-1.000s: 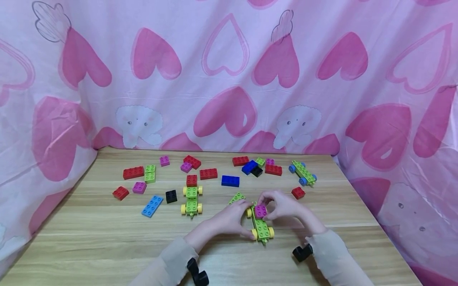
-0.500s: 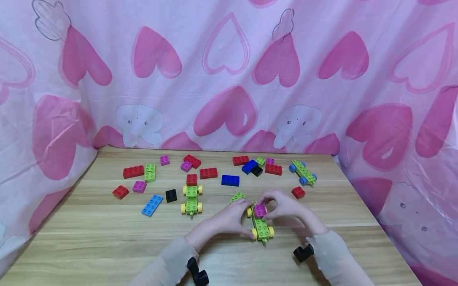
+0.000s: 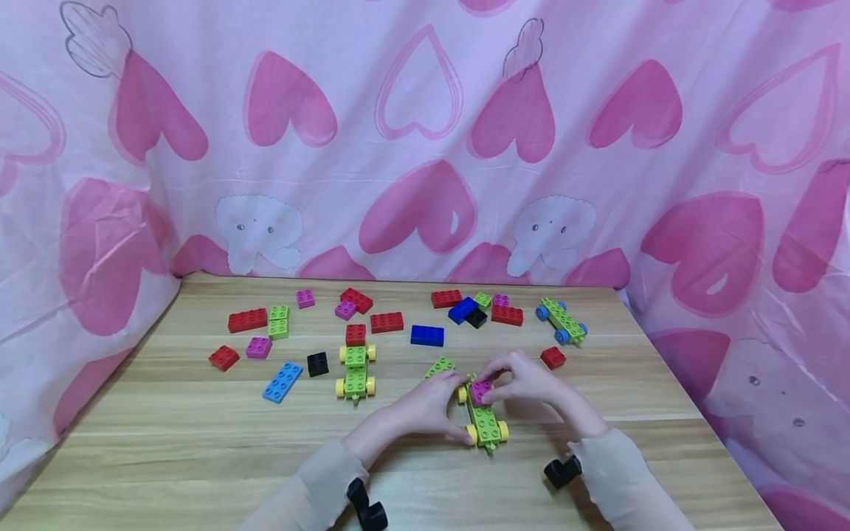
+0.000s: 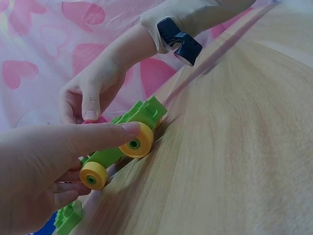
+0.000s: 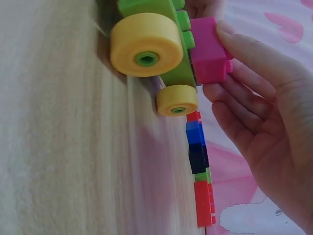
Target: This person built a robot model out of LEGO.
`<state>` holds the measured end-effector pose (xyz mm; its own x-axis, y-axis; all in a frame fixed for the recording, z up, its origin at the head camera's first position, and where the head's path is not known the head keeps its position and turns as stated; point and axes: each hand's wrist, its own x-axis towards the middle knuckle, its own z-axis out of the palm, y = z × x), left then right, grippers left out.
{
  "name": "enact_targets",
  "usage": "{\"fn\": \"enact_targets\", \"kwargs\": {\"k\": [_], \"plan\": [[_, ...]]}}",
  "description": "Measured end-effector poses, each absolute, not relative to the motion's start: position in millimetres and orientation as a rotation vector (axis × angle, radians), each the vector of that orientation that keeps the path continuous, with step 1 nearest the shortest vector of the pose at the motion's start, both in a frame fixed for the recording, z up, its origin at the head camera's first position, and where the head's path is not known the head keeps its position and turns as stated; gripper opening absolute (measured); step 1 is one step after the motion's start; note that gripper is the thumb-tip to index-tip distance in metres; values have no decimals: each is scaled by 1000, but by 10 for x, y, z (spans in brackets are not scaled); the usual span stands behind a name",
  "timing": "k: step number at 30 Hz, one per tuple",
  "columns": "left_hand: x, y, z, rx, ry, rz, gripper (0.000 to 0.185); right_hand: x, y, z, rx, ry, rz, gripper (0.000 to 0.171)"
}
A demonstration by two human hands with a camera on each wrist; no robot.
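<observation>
A green toy car base with yellow wheels stands on the table, front right of centre in the head view. My left hand grips it along its left side; in the left wrist view the thumb lies by a yellow wheel. With thumb and fingers, my right hand pinches a magenta brick at the far part of the car. The right wrist view shows this magenta brick against the green studs, its own studs facing away from the car. Behind the left fingers lies a green piece, partly hidden.
A second green car base with yellow wheels and a red brick at its far end stands to the left. A blue-wheeled car base is at the back right. Several loose bricks, including a blue one, lie across the table's back half.
The magenta brick and the right fingers have shifted slightly to the left over the car. The left hand and the car base stay in place.
</observation>
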<state>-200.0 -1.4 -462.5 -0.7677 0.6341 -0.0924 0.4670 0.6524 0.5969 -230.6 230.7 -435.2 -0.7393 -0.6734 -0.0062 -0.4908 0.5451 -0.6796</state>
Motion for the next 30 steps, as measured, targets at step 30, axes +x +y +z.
{"fn": "enact_targets", "kwargs": {"k": [30], "plan": [[-1999,-5,-4635,894,2594,821,100,-2324,2255,-4285,-861,2439,-967,24]]}}
